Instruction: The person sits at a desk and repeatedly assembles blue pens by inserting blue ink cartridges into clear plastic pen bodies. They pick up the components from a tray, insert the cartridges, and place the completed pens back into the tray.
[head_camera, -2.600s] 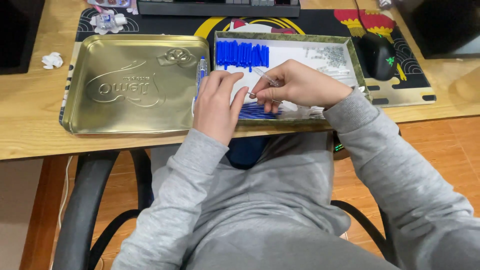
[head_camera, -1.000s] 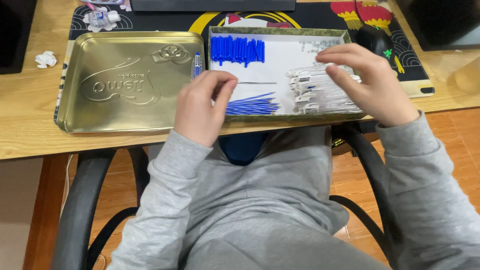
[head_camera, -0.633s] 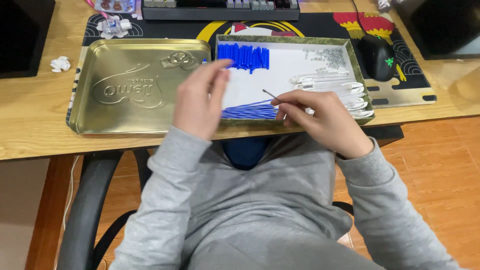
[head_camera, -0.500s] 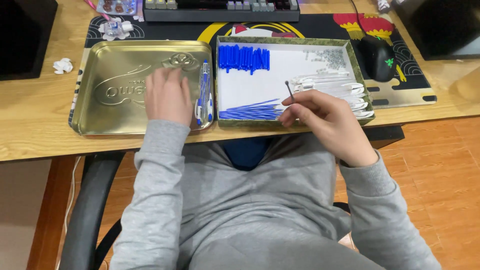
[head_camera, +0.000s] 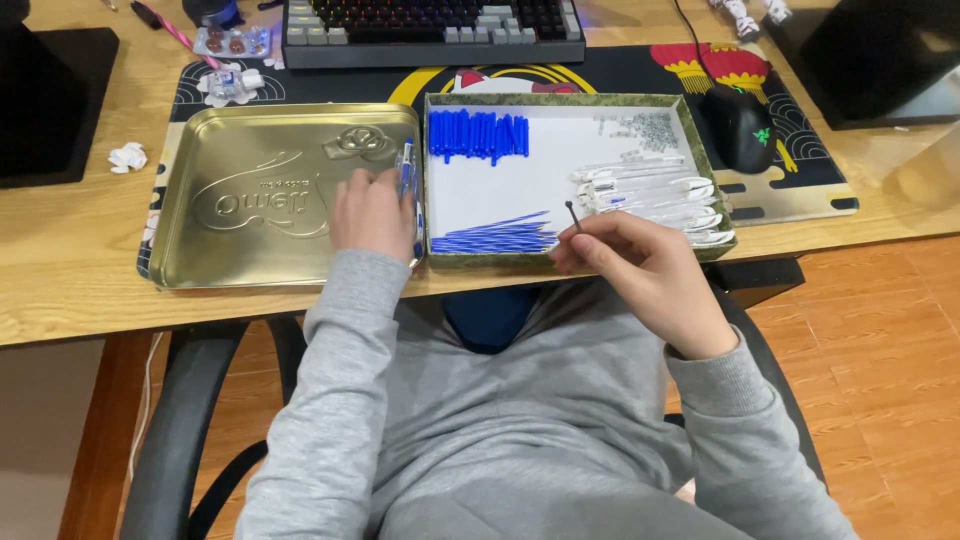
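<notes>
Since the frame 0.5 s ago, little has shifted: left hand (head_camera: 372, 212) is still down at the right edge of the gold tin lid (head_camera: 250, 190), right hand (head_camera: 640, 275) still pinching the thin pin-like rod (head_camera: 572, 214), now a touch nearer the person's body. Rod is held between thumb & fingertips, angled up and to the far left, its small dark head just over the near rim of the green tray (head_camera: 560, 100), w/ the rest of the hand off the tray's near-right edge; a fine pinch like that suits a part this slim. Left hand lies palm-down, fingers curled over the assembled pens (head_camera: 409, 185) lined up along the lid's right wall, touching them; can't tell if it actually grips one. Pens sit there prob. because the lid's lip keeps them from rolling. Inside the tray, parts are sorted by kind on white paper: blue caps (head_camera: 478, 134) far left, blue refills (head_camera: 495, 238) fanned at near left just beside the rod, clear barrels (head_camera: 650, 195) stacked at right, small springs (head_camera: 640, 128) far right. Tray and lid sit side by side, touching, on the desk mat (head_camera: 780, 190), so both hands reach w/o crossing. Farther out: black mouse (head_camera: 738, 125) right of the tray, keyboard (head_camera: 430, 25) at the far edge, crumpled tissue (head_camera: 127, 156) on the wooden desk (head_camera: 60, 280) at left.
</notes>
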